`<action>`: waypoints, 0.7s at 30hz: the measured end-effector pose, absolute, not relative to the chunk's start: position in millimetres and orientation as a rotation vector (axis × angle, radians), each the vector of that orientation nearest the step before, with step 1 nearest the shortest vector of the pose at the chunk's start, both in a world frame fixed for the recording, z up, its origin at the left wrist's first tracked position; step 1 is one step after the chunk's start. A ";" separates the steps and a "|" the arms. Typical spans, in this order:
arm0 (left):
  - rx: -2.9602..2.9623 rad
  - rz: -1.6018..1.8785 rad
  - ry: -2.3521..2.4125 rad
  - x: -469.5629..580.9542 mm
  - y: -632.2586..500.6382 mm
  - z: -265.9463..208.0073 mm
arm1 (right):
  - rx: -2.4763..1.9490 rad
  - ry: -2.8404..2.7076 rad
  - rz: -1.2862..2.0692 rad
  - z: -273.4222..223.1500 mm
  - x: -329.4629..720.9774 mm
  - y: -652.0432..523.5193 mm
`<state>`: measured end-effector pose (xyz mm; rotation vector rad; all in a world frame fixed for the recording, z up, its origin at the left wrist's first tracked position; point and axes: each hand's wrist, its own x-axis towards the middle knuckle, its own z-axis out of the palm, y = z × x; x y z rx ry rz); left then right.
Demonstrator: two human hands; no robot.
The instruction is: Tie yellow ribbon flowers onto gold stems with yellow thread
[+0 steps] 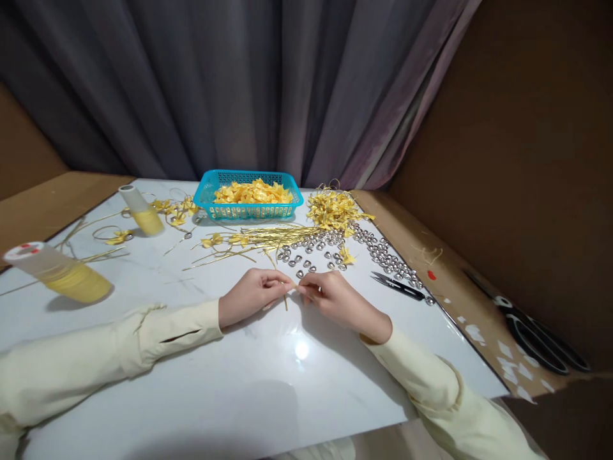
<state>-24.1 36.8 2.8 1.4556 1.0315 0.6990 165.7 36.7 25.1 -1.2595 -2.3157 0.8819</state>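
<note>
Centrally, golden stem (286,303), between left fingers (278,292), lower end protruding

Petals (253,191) in basket (225,211) at bench's (249,383) far edge, spools (79,281) near left edge, snips (405,289) near right, stems (287,237) between basket and hands (251,295)

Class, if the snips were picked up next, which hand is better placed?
Probably the right hand: the snips lie to its right, nearer than to the left hand, which would have to reach across.
</note>
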 end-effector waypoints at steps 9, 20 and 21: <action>1.408 0.725 1.029 -23.7 38.1 0.2 | -1.265 -2.305 0.859 22.5 172.8 43.5; 1.433 0.639 0.955 -26.0 42.1 3.2 | -1.156 -2.374 0.838 18.6 169.1 44.5; 1.432 0.633 0.953 -25.8 42.1 3.1 | -1.145 -2.387 0.827 18.7 169.3 44.6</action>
